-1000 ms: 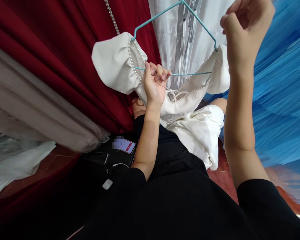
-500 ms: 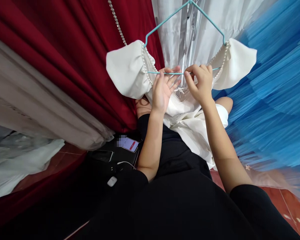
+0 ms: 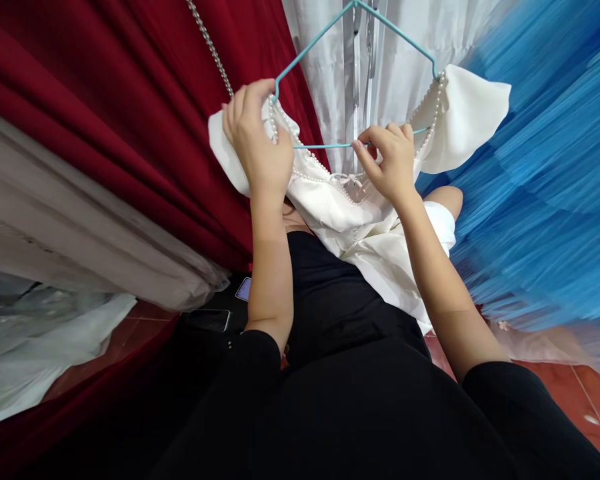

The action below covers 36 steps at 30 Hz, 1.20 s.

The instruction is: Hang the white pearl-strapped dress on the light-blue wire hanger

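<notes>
A white dress [image 3: 340, 212] with pearl-beaded edges hangs on a thin teal hanger [image 3: 312, 45] and drapes down over my lap. My left hand [image 3: 260, 137] is at the puffed sleeve on the left, its fingers curved over the sleeve's top near the hanger's corner and its thumb beside the pearls. Between thumb and fingers, my right hand [image 3: 387, 157] pinches the hanger's bottom bar near its middle. The right sleeve [image 3: 473, 120] hangs from the other corner with no hand on it.
Dark red fabric [image 3: 130, 120] and a beaded strand [image 3: 210, 47] are at the left, blue tulle [image 3: 555, 187] at the right. White fabric and metal poles stand behind the hanger. A phone [image 3: 210, 320] lies on a black surface at lower left.
My left hand has moved left and up from the hanger's bottom bar to the left sleeve. My right hand stays on the bar. The hanger has shifted slightly left in view.
</notes>
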Available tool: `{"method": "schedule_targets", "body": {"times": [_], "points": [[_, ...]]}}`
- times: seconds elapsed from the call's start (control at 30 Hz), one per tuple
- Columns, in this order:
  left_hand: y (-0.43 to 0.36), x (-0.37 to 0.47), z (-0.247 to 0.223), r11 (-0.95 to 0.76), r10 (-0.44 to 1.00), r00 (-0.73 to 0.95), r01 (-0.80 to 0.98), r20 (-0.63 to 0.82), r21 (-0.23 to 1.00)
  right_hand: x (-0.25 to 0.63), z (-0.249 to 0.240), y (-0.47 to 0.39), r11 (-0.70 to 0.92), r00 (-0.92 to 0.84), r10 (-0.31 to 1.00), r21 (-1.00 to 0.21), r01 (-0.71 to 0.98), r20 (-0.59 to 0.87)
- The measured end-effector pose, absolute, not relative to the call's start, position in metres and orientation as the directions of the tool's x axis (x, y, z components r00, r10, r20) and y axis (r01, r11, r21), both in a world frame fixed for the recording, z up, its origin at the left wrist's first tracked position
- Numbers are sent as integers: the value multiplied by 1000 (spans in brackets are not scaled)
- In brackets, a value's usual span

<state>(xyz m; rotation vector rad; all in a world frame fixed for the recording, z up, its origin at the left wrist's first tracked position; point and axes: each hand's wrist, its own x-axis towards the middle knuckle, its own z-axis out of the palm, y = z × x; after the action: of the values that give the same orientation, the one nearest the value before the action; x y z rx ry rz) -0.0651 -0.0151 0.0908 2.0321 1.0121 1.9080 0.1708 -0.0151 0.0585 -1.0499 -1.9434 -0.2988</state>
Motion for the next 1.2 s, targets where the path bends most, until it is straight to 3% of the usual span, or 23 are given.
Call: {"method": "schedule_targets", "body": {"times": [0.07, 0.23, 0.4, 0.47, 0.57, 0.73, 0.9, 1.0, 1.1, 1.2], "points": [[0, -78, 94, -686, 608, -62, 460, 791, 563, 173, 60, -16, 601, -260, 566, -176, 780, 782], [20, -114, 114, -647, 498, -91, 623, 862, 440, 174, 65, -12, 617, -259, 578, -207, 759, 773], [14, -143, 87, -765, 208, -364, 517, 908, 383, 173, 68, -16, 611, -262, 608, -230, 757, 749], [4, -141, 60, -772, 206, -441, 476, 874, 422, 172, 68, -18, 621, -268, 601, -230, 749, 753], [-21, -116, 25, -763, 312, -477, 389, 822, 515, 167, 65, -18, 640, -269, 596, -245, 728, 757], [-67, -38, 30, -793, 504, -221, 263, 835, 549, 164, 65, -17, 636, -231, 614, -300, 711, 754], [-63, -2, 77, -749, 621, 5, 299, 784, 591, 169, 70, -25, 640, -242, 620, -303, 706, 747], [-40, -7, 78, -706, 689, 139, 354, 712, 614, 171, 70, -28, 644, -292, 626, -267, 717, 723], [-24, -15, 65, -699, 694, 188, 408, 695, 588, 171, 72, -31, 646, -349, 632, -223, 730, 692], [-19, -18, 55, -720, 665, 163, 400, 729, 567, 176, 80, -32, 664, -274, 520, -182, 725, 809]]}}
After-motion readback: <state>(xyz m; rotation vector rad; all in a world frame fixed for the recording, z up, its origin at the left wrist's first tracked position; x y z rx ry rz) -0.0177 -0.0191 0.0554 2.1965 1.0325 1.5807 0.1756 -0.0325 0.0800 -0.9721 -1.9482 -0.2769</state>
